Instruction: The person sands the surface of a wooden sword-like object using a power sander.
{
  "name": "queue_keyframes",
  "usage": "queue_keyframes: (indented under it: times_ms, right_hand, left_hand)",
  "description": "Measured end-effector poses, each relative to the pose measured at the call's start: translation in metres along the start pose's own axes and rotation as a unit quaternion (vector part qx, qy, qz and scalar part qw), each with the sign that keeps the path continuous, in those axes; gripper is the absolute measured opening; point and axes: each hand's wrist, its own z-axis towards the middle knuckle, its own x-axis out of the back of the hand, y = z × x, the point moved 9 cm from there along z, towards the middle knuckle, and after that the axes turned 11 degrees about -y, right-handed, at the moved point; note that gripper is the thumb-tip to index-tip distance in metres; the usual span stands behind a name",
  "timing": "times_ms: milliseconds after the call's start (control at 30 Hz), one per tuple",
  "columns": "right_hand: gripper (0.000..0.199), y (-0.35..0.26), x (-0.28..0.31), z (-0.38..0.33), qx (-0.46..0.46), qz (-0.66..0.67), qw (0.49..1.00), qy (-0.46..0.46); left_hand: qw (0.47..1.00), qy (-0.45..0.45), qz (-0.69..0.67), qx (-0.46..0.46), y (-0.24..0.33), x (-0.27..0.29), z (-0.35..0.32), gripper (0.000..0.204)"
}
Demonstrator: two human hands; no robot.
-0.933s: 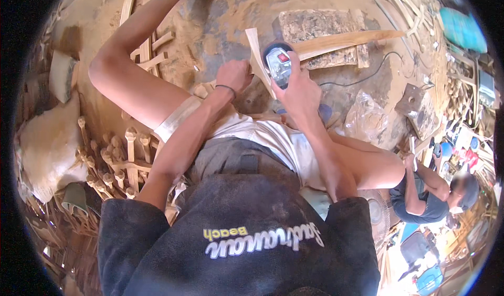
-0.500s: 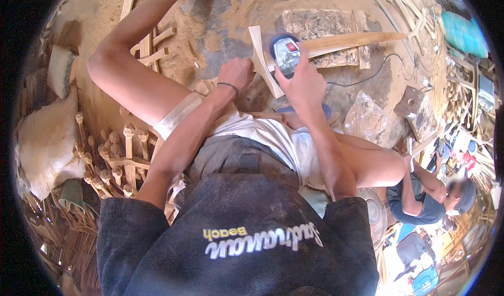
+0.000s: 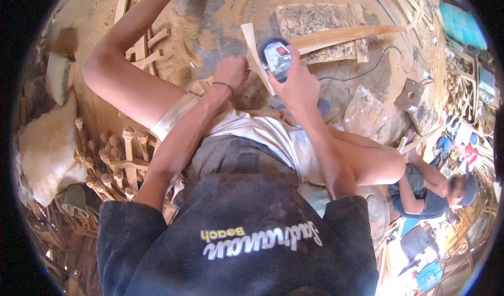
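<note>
There were two hands (image 3: 231,72), one wristband (image 3: 224,87), one power tool (image 3: 279,60), one long curved board (image 3: 349,34) and one thick wooden block (image 3: 315,19). Nearby were one clear plastic bag (image 3: 364,113), one round fan (image 3: 376,212) and one other person (image 3: 426,191). The knob-ended sticks (image 3: 128,135) numbered more than five, too crowded to count exactly.

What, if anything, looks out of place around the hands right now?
A crumpled clear plastic bag lies loose on the dusty floor, to the right of the right hand. It looks like stray litter there. Nothing else near the hands looks plainly odd.
</note>
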Motion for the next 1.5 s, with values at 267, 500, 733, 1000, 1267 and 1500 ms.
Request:
queue_keyframes:
  times_ms: [267,500,733,1000,1267,1500]
  right_hand:
    - [0.084,0.044,0.021,0.006,-0.071,0.054,0.996,0.029]
    - [0.085,0.018,0.005,0.011,0.023,0.060,0.998,-0.005]
    - [0.084,0.123,0.042,0.034,-0.081,0.087,0.991,0.061]
    - [0.085,0.191,0.081,0.038,-0.142,0.072,0.975,0.154]
    - [0.081,0.060,-0.008,-0.002,0.030,0.058,0.998,-0.013]
    - [0.080,0.136,0.025,0.013,-0.066,0.068,0.994,0.061]
  left_hand:
    - [1.000,-0.011,0.013,0.001,-0.001,-0.003,0.002,0.023]
    - [0.999,-0.027,0.033,0.014,-0.003,-0.005,0.005,0.025]
    - [1.000,0.001,0.027,-0.008,-0.002,-0.004,0.004,0.026]
    - [0.999,-0.033,0.034,0.007,-0.002,-0.001,0.004,0.025]
    - [0.997,-0.066,0.043,0.005,-0.016,-0.018,0.019,0.029]
    - [0.992,-0.102,0.036,-0.061,-0.017,-0.023,0.019,0.035]
